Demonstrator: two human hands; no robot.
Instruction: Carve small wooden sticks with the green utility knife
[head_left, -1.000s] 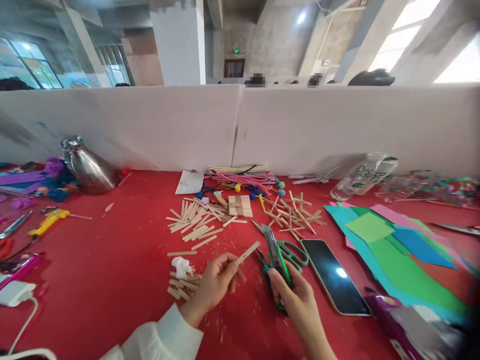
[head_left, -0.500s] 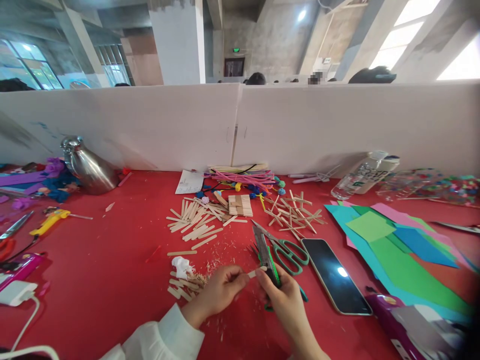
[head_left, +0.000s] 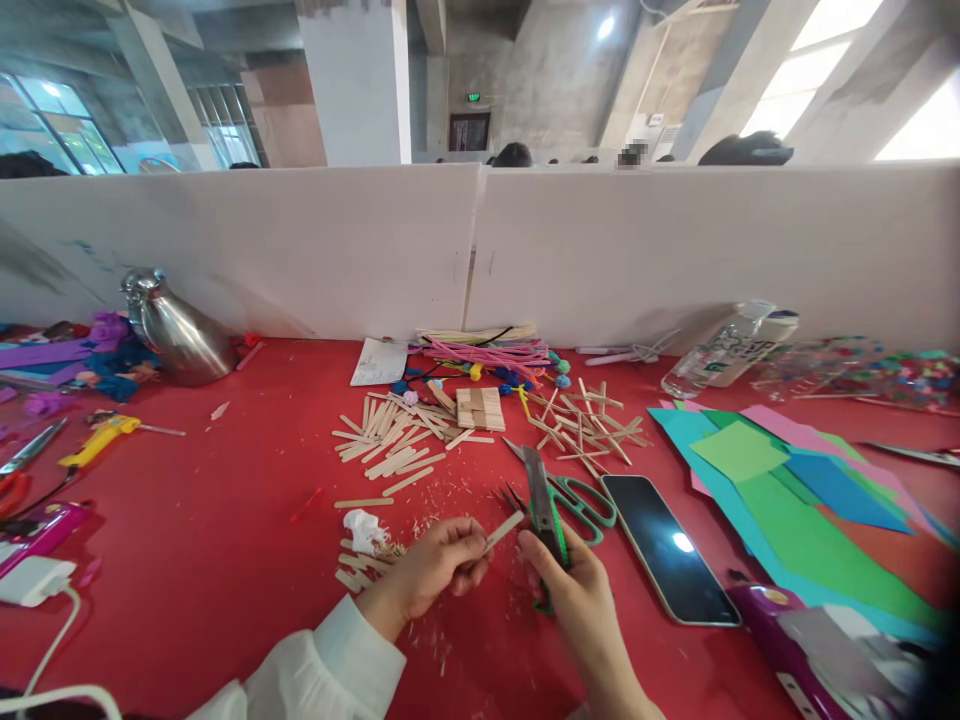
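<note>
My left hand (head_left: 439, 565) pinches a short wooden craft stick (head_left: 504, 528) that points up and to the right. My right hand (head_left: 574, 590) grips a green-handled utility knife (head_left: 541, 505), its blade pointing away from me, just right of the stick's tip. Both hands hover low over the red table (head_left: 225, 560) near its front edge. Wood shavings and short stick offcuts (head_left: 358, 575) lie to the left of my left hand, beside a crumpled white scrap (head_left: 363, 527).
Green scissors (head_left: 581, 500) and a dark phone (head_left: 667, 548) lie right of my hands. Farther back are a pile of craft sticks (head_left: 390, 445), pink pipe cleaners (head_left: 491, 358) and a plastic bottle (head_left: 720, 358). Coloured paper (head_left: 787, 490) covers the right; a steel kettle (head_left: 176, 335) stands left.
The hands first came together, the stick meeting the knife blade, then drew slightly apart. The stick has tilted upward again and the knife has shifted a little right.
</note>
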